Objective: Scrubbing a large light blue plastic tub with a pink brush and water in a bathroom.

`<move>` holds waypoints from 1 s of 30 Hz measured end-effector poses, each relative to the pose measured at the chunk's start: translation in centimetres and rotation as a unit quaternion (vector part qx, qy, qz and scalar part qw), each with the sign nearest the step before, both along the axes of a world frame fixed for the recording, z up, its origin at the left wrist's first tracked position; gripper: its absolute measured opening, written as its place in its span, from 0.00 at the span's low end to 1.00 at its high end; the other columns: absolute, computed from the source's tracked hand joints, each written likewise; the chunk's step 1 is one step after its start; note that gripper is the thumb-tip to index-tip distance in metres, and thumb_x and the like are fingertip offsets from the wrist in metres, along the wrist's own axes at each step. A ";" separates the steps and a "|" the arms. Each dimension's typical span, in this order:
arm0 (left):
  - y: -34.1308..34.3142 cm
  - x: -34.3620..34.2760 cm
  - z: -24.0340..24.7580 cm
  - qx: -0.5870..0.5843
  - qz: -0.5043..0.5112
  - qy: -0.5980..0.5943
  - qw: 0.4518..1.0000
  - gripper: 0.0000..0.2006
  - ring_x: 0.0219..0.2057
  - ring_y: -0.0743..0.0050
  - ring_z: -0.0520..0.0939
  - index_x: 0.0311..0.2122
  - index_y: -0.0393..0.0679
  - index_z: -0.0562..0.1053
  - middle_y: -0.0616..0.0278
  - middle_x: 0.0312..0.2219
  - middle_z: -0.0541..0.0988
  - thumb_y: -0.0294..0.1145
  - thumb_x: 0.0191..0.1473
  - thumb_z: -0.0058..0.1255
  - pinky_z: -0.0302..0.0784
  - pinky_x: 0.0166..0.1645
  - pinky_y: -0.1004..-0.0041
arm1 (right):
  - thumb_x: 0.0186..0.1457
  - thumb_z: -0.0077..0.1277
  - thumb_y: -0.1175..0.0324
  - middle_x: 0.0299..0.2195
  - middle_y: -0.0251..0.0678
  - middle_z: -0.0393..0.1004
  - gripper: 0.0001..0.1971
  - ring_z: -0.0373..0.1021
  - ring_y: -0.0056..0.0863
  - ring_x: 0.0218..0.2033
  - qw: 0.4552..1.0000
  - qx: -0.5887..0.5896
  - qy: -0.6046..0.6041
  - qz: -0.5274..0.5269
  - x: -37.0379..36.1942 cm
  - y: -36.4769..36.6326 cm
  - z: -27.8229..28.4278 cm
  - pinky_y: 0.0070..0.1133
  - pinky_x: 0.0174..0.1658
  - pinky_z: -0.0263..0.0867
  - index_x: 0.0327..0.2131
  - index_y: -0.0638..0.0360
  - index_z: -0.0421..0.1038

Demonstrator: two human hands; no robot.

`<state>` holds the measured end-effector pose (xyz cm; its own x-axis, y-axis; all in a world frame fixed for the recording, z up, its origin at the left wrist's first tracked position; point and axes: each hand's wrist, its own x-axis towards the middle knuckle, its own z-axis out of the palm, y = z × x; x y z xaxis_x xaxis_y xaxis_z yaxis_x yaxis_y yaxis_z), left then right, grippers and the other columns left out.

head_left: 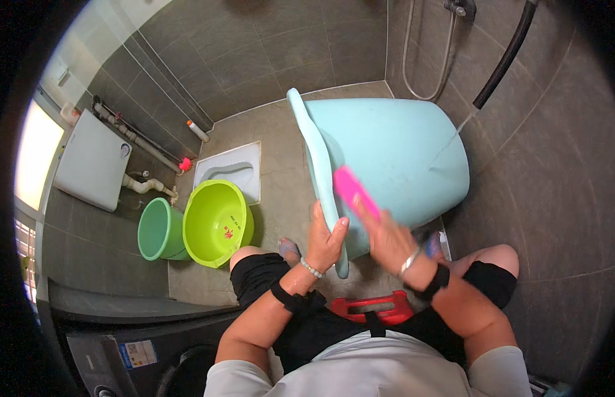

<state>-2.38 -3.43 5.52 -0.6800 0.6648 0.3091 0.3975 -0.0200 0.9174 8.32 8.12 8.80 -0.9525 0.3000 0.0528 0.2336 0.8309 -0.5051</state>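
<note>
A large light-blue plastic tub (393,145) lies on its side on the tiled floor in front of me, its rim facing left. My left hand (325,236) grips the near part of that rim, thumb on one face and fingers around the other. In my right hand (390,245) is a bright pink scrubbing brush (356,192), held against or just over the tub's outer wall beside the rim; contact is hard to tell. The hand is slightly blurred. Water runs from a black hose (506,59) onto the tub's far right end.
Left of me stand a lime-green basin (218,225) and a green bucket (155,229), beside a white squat toilet (238,171). A red plastic stool (377,308) is under me. A dark washing machine (132,354) fills the lower left. Tiled walls enclose the right and far sides.
</note>
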 end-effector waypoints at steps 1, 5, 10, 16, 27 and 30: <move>0.0 0.5 0.1 0.004 0.005 0.017 1.000 0.22 0.37 0.68 0.63 0.46 0.34 0.54 0.54 0.36 0.62 0.32 0.47 0.41 0.59 0.44 0.72 | 0.46 0.34 0.75 0.26 0.54 0.63 0.30 0.65 0.52 0.25 0.998 -0.004 0.045 -0.043 -1.5 1.5 0.3 0.39 0.28 0.62 0.54 0.44 0.43; -1.4 2.0 -0.5 -0.031 -0.012 0.006 0.999 0.22 0.35 0.68 0.65 0.46 0.35 0.53 0.54 0.35 0.62 0.31 0.47 0.41 0.61 0.41 0.72 | 0.49 0.38 0.72 0.20 0.53 0.64 0.24 0.62 0.50 0.23 0.995 0.002 0.102 -0.021 -7.0 4.3 2.2 0.38 0.26 0.58 0.52 0.53 0.49; -2.3 0.9 -0.8 -0.041 -0.019 0.003 0.999 0.22 0.32 0.70 0.66 0.46 0.35 0.52 0.56 0.33 0.63 0.30 0.47 0.42 0.63 0.38 0.73 | 0.49 0.36 0.74 0.21 0.55 0.65 0.25 0.62 0.52 0.23 0.992 -0.104 0.072 0.009 -3.4 1.1 1.6 0.38 0.28 0.58 0.53 0.55 0.47; -2.3 1.0 -0.7 -0.052 -0.021 -0.014 0.998 0.22 0.29 0.72 0.66 0.46 0.36 0.53 0.58 0.29 0.64 0.30 0.46 0.42 0.64 0.35 0.74 | 0.47 0.37 0.73 0.19 0.55 0.64 0.28 0.62 0.52 0.19 0.993 -0.060 0.093 0.049 0.1 -1.1 -0.7 0.39 0.25 0.59 0.54 0.53 0.43; -0.6 0.0 2.5 -0.056 -0.038 -0.121 0.990 0.19 0.31 0.79 0.66 0.43 0.37 0.58 0.63 0.32 0.66 0.33 0.48 0.45 0.64 0.35 0.77 | 0.50 0.37 0.72 0.22 0.53 0.64 0.24 0.62 0.51 0.23 0.994 -0.059 0.085 -0.023 -3.1 2.0 1.7 0.36 0.28 0.59 0.53 0.50 0.48; 0.4 -1.4 3.4 -0.008 -0.023 -0.164 0.986 0.15 0.31 0.82 0.66 0.40 0.37 0.61 0.66 0.30 0.67 0.35 0.50 0.43 0.63 0.34 0.79 | 0.50 0.37 0.72 0.23 0.54 0.63 0.25 0.62 0.51 0.23 0.992 -0.090 0.084 -0.021 -0.3 0.2 0.7 0.36 0.27 0.59 0.53 0.49 0.47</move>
